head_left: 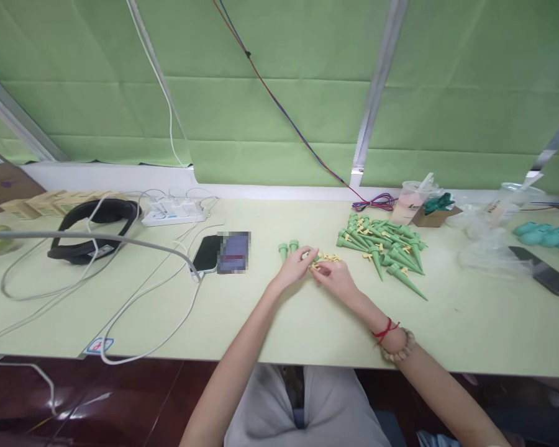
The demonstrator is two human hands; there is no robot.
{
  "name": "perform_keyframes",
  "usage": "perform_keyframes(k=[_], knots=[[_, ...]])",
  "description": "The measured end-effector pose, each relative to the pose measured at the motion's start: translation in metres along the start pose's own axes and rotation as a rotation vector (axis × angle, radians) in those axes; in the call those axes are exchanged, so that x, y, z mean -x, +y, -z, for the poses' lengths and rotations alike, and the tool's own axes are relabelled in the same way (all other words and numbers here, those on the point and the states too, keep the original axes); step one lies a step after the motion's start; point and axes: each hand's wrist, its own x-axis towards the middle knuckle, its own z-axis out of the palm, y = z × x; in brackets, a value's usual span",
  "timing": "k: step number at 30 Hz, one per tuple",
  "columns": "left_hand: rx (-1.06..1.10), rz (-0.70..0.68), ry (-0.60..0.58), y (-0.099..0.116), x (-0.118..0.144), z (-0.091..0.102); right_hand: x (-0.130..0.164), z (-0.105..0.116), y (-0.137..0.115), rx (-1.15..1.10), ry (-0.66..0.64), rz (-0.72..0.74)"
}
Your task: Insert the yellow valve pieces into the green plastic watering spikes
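Both hands are meeting at the middle of the pale green counter (121, 310), fingers curled nearly closed. The left hand (298, 264) and the right hand (334, 277) are pinching at a small heap of yellow pieces (327, 257) lying just under the fingertips; exactly which piece each is gripping is too small to tell. Both forearms are angling inward from the counter's near edge. A pile of green spikes (384, 248) is lying just beside the right hand.

phone (208, 253) | power strip (173, 214) | headband (93, 228) | plastic cup (409, 202)
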Motion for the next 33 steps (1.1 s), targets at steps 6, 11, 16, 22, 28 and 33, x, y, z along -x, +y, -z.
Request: perform_keyframes(k=[6, 11, 16, 22, 28, 33], knots=[[0.049, -0.010, -0.025, 0.006, 0.000, 0.003, 0.002, -0.009, -0.007, -0.522, -0.410, -0.301], [0.118, -0.012, -0.085, 0.008, 0.002, 0.006, 0.001, -0.005, -0.007, -0.899, -0.516, -0.470], [0.116, 0.000, -0.122, 0.009, 0.003, 0.008, 0.000, -0.002, -0.008, -0.870, -0.478, -0.538], [0.074, 0.011, -0.064, 0.006, 0.001, 0.003, -0.001, -0.003, -0.012, -0.256, -0.344, -0.242], [0.094, 0.015, -0.044, 0.010, 0.001, 0.003, 0.001, -0.005, -0.011, -0.293, -0.336, -0.162], [0.169, 0.019, -0.024, 0.014, 0.002, 0.007, 0.001, -0.006, -0.008, -0.773, -0.504, -0.378]])
